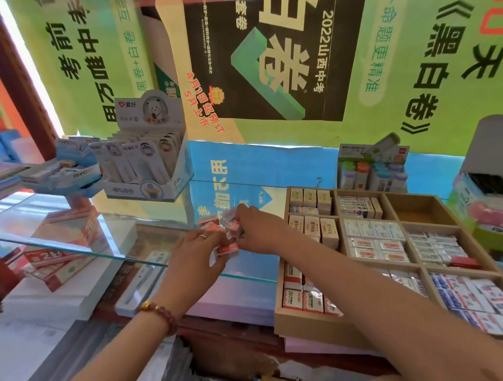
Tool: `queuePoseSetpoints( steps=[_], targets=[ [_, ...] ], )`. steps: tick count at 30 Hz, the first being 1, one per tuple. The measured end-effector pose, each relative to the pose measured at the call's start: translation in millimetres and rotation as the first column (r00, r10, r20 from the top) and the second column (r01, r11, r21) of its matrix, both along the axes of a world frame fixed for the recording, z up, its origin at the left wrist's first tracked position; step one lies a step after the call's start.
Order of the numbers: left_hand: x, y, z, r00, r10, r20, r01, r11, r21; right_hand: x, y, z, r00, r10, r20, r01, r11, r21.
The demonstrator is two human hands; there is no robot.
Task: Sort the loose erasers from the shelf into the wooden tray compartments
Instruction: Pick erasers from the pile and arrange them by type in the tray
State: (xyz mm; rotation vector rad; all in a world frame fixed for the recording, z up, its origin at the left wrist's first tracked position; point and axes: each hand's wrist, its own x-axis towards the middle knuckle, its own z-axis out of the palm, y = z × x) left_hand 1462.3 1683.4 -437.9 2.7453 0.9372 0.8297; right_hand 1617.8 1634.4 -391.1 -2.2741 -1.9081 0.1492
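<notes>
Loose erasers (224, 236): small red-and-white wrapped packs, clustered on the glass shelf (69, 241), just left of the wooden tray (307, 322). Their print is too blurred to be read.

Wooden tray: divided into compartments stocked with boxed erasers. The packs in the near-left compartment (301, 298) are marked "2B".

Left hand (193, 257): the arm is extended forward. A beaded bracelet (161, 317) is worn at the wrist and a ring (202, 236) on one finger. The grip is curled round several packs at the cluster's left side.

Right hand (256, 229): reached across in front of the tray, knuckles up. The grip is pinched on packs at the cluster's right side.

Display box (146, 171): set farther back on the shelf, branded "爱好", filled with upright carded items.

Blue-and-white carton (64, 175): placed left of the display box, printed "AIHAO".

Poster (273, 45): seen behind the shelf, black and green, lettered "2022山西中考".
</notes>
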Motion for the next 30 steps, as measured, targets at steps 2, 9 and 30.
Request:
queuePoseSetpoints(
  steps=[2,9,30],
  targets=[
    [0,-1,2,1.0,-0.004,0.001,0.004,1.0,-0.014,0,-1,2,1.0,0.001,-0.012,-0.001,1.0,-0.022],
    [2,-7,7,1.0,-0.019,-0.015,0.018,0.999,-0.04,-1,0,3,0.984,-0.047,-0.17,0.046,0.999,-0.008],
    [4,-8,18,0.999,-0.038,-0.011,0.03,0.909,-0.416,3,-24,27,0.992,0.044,-0.121,-0.073,0.967,-0.242]
  ],
)
